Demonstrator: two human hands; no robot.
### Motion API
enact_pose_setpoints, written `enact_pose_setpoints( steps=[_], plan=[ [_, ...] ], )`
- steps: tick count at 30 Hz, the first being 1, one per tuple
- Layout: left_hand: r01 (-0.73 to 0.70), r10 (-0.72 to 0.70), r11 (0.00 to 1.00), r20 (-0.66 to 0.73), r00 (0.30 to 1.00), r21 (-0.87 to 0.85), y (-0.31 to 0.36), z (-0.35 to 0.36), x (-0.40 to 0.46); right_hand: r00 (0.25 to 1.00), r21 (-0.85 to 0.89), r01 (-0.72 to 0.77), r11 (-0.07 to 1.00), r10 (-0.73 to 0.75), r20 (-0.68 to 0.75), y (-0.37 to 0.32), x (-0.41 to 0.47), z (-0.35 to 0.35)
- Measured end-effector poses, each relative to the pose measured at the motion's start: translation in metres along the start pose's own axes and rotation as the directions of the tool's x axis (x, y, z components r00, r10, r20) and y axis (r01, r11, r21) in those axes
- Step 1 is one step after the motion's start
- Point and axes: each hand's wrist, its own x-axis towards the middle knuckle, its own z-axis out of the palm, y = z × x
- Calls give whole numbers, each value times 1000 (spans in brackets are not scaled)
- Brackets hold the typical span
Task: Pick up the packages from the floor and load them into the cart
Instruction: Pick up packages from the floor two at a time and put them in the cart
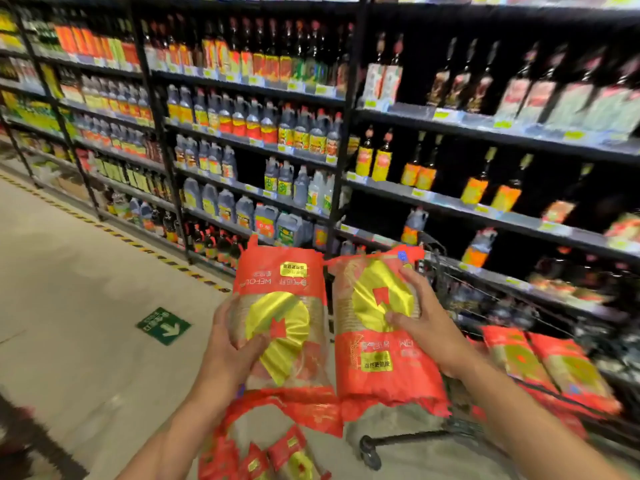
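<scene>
Two red packages with yellow round panels are lifted in front of me. My left hand (231,344) grips the left package (280,282) from its left side. The right package (377,372) is held by my right hand (424,320), fingers spread over its yellow panel. Both are in the air beside the wire cart (450,271) on the right, where more red packages (554,368) lie. Several further red packages (273,455) remain on the floor below my arms.
Tall dark shelves full of sauce and oil bottles (259,119) run along the back and right, close behind the cart. The beige floor aisle (69,323) stretches to the left, with a green arrow sticker (163,326) and black-yellow hazard tape (138,245). A cart wheel (370,452) rests near the floor packages.
</scene>
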Motion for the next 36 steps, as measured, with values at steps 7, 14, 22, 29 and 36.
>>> enact_pose_setpoints(
  steps=[7, 14, 22, 29, 36],
  plan=[
    [-27, 23, 999, 209, 978, 17, 31, 173, 4, 968, -59, -39, 997, 23, -251, 40, -54, -158],
    [-94, 71, 994, 324, 943, 55, 42, 334, -2, 931, -60, -79, 995, 52, -362, 92, -89, -300],
    [-50, 15, 995, 386, 922, 82, 26, 467, -3, 906, 60, -165, 984, 176, -384, 161, -104, -409],
    [33, -72, 994, 401, 913, 103, 0, 554, 38, 882, 161, -214, 963, 262, -391, 235, -69, -469],
    [108, -157, 983, 361, 919, 151, -52, 627, 104, 841, 137, -296, 945, 326, -431, 305, -13, -535]
  ],
)
